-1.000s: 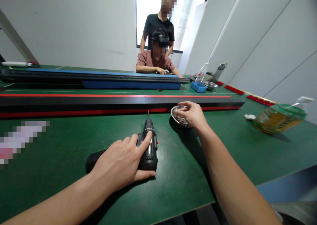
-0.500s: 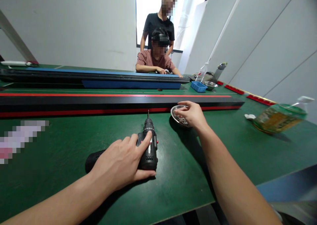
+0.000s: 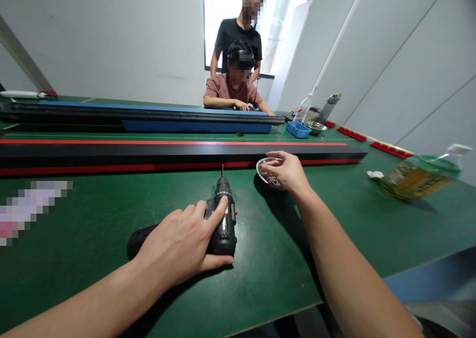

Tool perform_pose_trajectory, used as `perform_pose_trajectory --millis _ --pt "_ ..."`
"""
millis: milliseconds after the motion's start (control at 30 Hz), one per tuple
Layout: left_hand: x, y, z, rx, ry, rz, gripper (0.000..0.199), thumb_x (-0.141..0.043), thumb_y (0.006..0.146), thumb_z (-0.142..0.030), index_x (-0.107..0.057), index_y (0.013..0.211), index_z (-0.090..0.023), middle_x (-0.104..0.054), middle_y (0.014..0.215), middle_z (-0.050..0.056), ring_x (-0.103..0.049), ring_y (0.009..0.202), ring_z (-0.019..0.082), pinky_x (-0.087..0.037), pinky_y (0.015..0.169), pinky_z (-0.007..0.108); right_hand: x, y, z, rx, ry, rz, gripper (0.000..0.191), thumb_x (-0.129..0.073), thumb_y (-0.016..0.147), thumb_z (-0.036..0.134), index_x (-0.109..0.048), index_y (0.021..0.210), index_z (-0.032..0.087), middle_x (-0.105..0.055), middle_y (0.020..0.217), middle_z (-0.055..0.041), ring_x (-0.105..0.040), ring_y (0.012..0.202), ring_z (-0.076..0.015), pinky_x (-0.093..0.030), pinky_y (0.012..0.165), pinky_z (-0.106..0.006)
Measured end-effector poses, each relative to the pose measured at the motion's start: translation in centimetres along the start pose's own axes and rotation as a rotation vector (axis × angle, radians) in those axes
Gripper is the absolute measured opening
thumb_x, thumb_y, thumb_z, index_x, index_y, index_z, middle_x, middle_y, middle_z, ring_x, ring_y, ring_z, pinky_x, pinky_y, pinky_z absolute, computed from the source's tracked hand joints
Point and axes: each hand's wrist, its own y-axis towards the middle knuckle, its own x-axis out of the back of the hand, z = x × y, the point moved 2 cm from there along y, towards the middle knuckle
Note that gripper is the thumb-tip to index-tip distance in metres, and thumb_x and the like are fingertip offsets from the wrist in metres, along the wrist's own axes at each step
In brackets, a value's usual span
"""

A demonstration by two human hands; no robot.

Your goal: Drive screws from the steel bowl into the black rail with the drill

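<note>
Toward the surface's (image 3: 267,288) near edge, our left grip (image 3: 178,241) is wrapped around the black drill (image 3: 224,231), which lies on its side, bit (image 3: 222,171) toward the far edge. Farther in, our right grip (image 3: 290,172) is narrow over the metal bowl (image 3: 258,171); we cannot tell whether it pinches anything. Beyond lies a black-and-red bar (image 3: 156,154); at the far edge, a person (image 3: 226,87) sits.

The green counter (image 3: 357,219) spreads under and far beyond the right hand (image 3: 292,172). Well past that hand, a bright, dark-framed window (image 3: 219,1) glows. Beyond, to the hand's left, stands a plain whitish wall (image 3: 111,40); to its right, a panelled wall (image 3: 383,30) with dark seams.
</note>
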Motion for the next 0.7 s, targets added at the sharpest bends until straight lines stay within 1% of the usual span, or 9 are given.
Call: perform_pose_trajectory --millis 200,267,333,400,500,533,600,700 --pt "0.0 0.0 0.0 -0.004 -0.004 0.004 0.099 -0.04 0.086 -0.082 -0.021 0.164 -0.024 -0.063 0.11 0.015 -0.067 0.086 0.032 -0.056 0.075 0.045 -0.3 0.1 -0.4 0.056 -0.055 -0.031 0.045 -0.077 0.078 0.017 -0.069 0.122 0.014 -0.079 0.091 -0.0097 -0.077 0.086 -0.0221 -0.06 0.085 -0.035" --pt "0.0 0.0 0.0 0.001 -0.005 0.005 0.098 -0.041 0.086 -0.081 -0.021 0.164 -0.024 -0.063 0.111 0.015 -0.067 0.087 0.033 -0.056 0.075 0.045 -0.7 -0.3 0.0 0.106 -0.1 -0.065 0.043 -0.076 0.08 0.018 -0.068 0.122 0.016 -0.079 0.093 -0.0087 -0.076 0.088 -0.0217 -0.059 0.089 -0.036" --pt "0.1 0.0 -0.1 0.006 -0.006 0.013 0.099 -0.043 0.085 -0.081 -0.021 0.164 -0.025 -0.064 0.112 0.015 -0.067 0.088 0.032 -0.055 0.077 0.045 -1.3 -1.1 0.8 0.194 -0.154 -0.103 0.042 -0.073 0.083 0.019 -0.067 0.124 0.019 -0.079 0.096 -0.0073 -0.076 0.092 -0.0215 -0.057 0.093 -0.037" --pt "0.2 0.1 -0.1 0.005 -0.008 0.024 0.1 -0.044 0.084 -0.082 -0.021 0.164 -0.025 -0.064 0.112 0.015 -0.067 0.089 0.032 -0.055 0.078 0.044 -2.5 -2.1 2.0 0.301 -0.189 -0.104 0.041 -0.068 0.088 0.018 -0.065 0.128 0.023 -0.079 0.099 -0.0059 -0.075 0.096 -0.0216 -0.055 0.096 -0.037" --pt "0.3 0.0 -0.3 -0.001 -0.014 0.026 0.101 -0.047 0.083 -0.082 -0.024 0.163 -0.025 -0.064 0.112 0.014 -0.067 0.09 0.032 -0.055 0.078 0.044 -5.0 -3.1 3.7 0.408 -0.191 0.003 0.042 -0.063 0.091 0.015 -0.063 0.131 0.026 -0.079 0.102 -0.0045 -0.074 0.099 -0.022 -0.054 0.097 -0.035" --pt "0.3 -0.1 -0.3 -0.003 -0.016 0.024 0.101 -0.048 0.082 -0.083 -0.025 0.162 -0.025 -0.064 0.111 0.014 -0.067 0.09 0.032 -0.056 0.078 0.044 -5.9 -3.2 4.0 0.421 -0.176 0.035 0.041 -0.063 0.091 0.015 -0.063 0.13 0.027 -0.079 0.103 -0.0042 -0.074 0.1 -0.0221 -0.054 0.097 -0.035" --pt "0.4 -0.2 -0.4 -0.011 -0.022 0.017 0.101 -0.049 0.082 -0.083 -0.027 0.162 -0.025 -0.064 0.11 0.014 -0.067 0.09 0.033 -0.056 0.078 0.045 -7.6 -2.8 4.3 0.416 -0.128 0.06 0.039 -0.063 0.091 0.015 -0.064 0.128 0.027 -0.079 0.102 -0.0042 -0.075 0.099 -0.0219 -0.054 0.095 -0.033" --pt "0.5 -0.2 -0.5 -0.025 -0.037 0.012 0.102 -0.05 0.082 -0.083 -0.027 0.162 -0.024 -0.064 0.11 0.013 -0.067 0.092 0.033 -0.057 0.079 0.046 -9.7 -1.1 3.4 0.364 -0.075 0.038 0.035 -0.065 0.088 0.013 -0.066 0.121 0.024 -0.079 0.098 -0.0044 -0.075 0.095 -0.0213 -0.055 0.092 -0.033"
